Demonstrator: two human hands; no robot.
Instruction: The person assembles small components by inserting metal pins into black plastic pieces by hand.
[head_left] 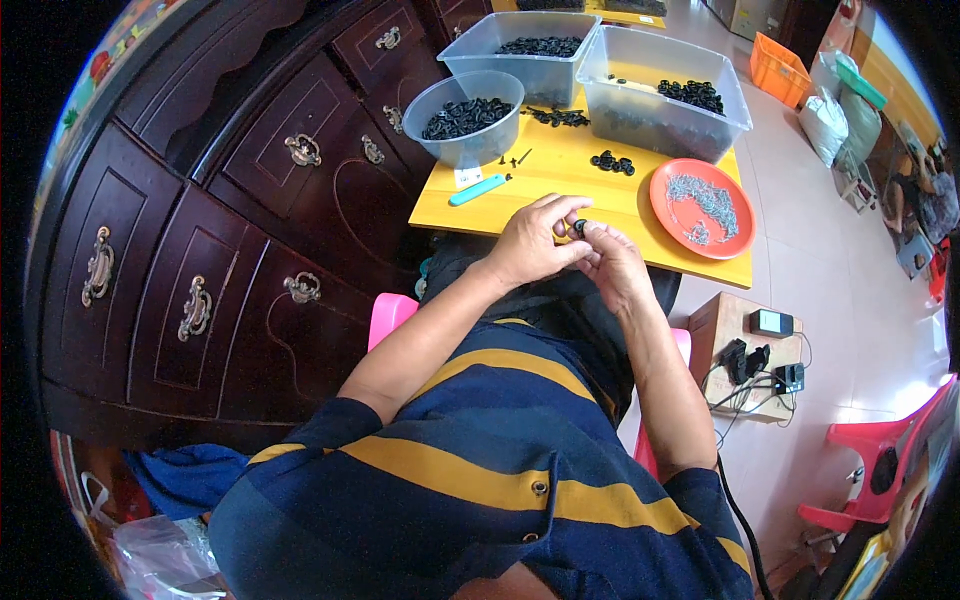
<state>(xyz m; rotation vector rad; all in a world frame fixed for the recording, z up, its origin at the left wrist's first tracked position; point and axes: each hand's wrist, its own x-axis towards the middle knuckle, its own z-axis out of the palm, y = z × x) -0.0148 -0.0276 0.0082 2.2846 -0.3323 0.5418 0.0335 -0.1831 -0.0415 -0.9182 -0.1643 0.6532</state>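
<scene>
Both hands meet just above the near edge of the yellow worktop [600,190]. The left hand [530,243] and right hand [612,262] have their fingertips pressed together around a small black ring part [579,227], which sits between the two grips, pinched from both sides and mostly hidden by the fingers. Whether a second piece is held with it is too small to tell.

To do this fitting well, it seems best to keep the part steady in one grip, work it with the other, and hold it low over the worktop so a dropped piece stays within reach.

Far of the hands lie a loose cluster of black rings [611,163], an orange plate of metal screws [703,205] to the right, a round tub of black rings [466,118] to the left, and two clear bins [600,60] beyond.
</scene>
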